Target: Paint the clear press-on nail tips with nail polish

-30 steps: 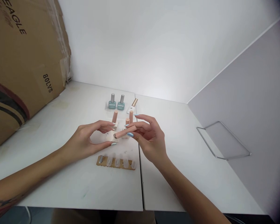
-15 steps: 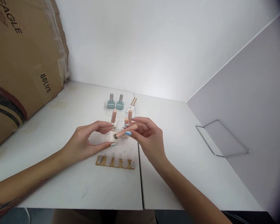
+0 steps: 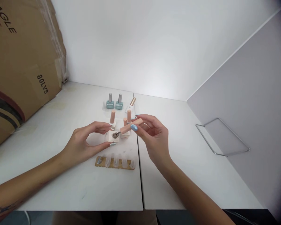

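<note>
My left hand (image 3: 90, 139) is closed round a white nail polish bottle (image 3: 109, 137), thumb on the near side and fingers on the far side. The bottle's neck points toward my right hand (image 3: 152, 132), which pinches a peach cap (image 3: 133, 125) between thumb and fingers. From the cap a dark brush stem (image 3: 118, 133) reaches to the mouth of the bottle; whether its tip is inside I cannot tell. Just beyond my hands stand several more white bottles with peach caps, one at the left (image 3: 112, 117). A brown strip (image 3: 120, 164) with several clear nail tips lies nearer me.
Two teal bottles (image 3: 110, 104) with silver caps stand farther back, beside a tilted white bottle (image 3: 130, 108) with a gold cap. A large cardboard box (image 3: 25, 62) fills the left. At the right a metal wire handle (image 3: 210, 142) is against the side panel.
My right hand has drawn the peach cap up and to the right, away from the bottle's mouth, so more of the brush stem shows. My left hand stays on the bottle.
</note>
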`<state>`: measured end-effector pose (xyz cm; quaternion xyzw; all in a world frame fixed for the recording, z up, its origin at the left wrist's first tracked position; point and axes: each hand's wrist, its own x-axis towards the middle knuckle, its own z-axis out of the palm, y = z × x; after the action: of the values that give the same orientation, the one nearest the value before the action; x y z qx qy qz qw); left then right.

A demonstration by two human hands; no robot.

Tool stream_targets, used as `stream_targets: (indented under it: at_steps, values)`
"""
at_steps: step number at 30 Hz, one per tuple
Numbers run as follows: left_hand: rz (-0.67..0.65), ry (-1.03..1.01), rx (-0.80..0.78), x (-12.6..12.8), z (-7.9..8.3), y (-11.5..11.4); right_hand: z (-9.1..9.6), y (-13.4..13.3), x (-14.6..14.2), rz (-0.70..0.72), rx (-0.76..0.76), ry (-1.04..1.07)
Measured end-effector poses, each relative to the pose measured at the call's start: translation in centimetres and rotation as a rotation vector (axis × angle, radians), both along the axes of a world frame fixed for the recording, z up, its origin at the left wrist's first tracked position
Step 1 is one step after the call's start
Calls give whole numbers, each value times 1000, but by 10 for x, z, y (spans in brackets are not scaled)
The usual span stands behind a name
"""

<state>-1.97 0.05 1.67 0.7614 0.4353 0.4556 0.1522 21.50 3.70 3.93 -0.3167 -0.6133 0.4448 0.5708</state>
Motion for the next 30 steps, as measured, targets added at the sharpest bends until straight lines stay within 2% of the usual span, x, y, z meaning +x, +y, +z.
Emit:
stream_targets:
  at_steps: [15,25,30]
  values:
    - [24,-13,16,0,-5,0,3,-6,4,76,175,-14]
    - [28,-12,35,0,-8,2,6,-5,4,29,171,60]
    - [5,-31,10,0,-7,2,7,-3,4,-61,40,118]
